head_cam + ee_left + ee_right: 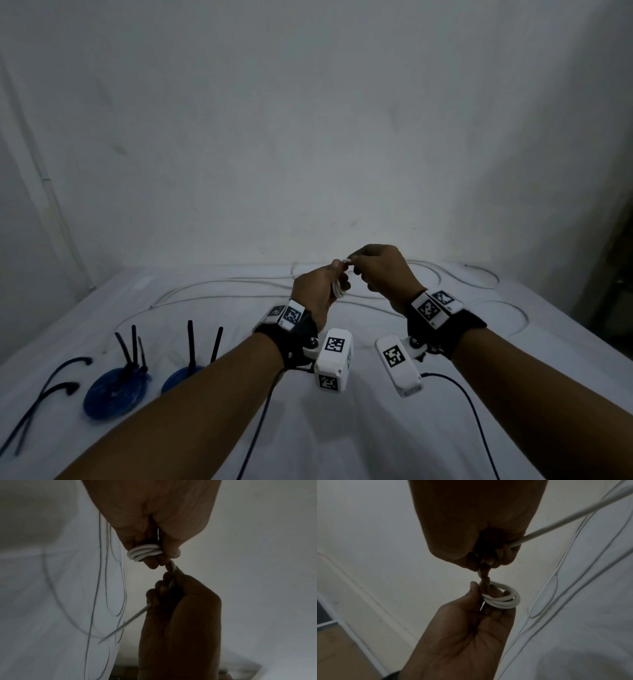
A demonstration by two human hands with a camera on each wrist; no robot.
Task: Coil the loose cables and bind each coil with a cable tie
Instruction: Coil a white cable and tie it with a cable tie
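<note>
1. Both forearms reach out from the camera, each with a black wrist strap [301, 334] carrying white marker blocks.
2. White cable [145, 552] is wound into a small coil of several turns around the fingers [494, 613] of the left hand [317, 291], which curl through it with the thumb pressed against the side.
3. Just beside it, the right hand [380, 270] has its fingers closed around the free run of the same cable, pinching it near the coil; the run leaves the fist and slants down to the white sheet [342, 428].
4. More of the white cable lies in long loose loops on the sheet beyond the hands.
5. Two blue coils [114, 392] lie at the left, each bound with black cable ties [133, 346] whose tails stand up.
6. Further left lie two loose black strips [41, 404], probably spare ties, though the picture is too dim for certainty.
</note>
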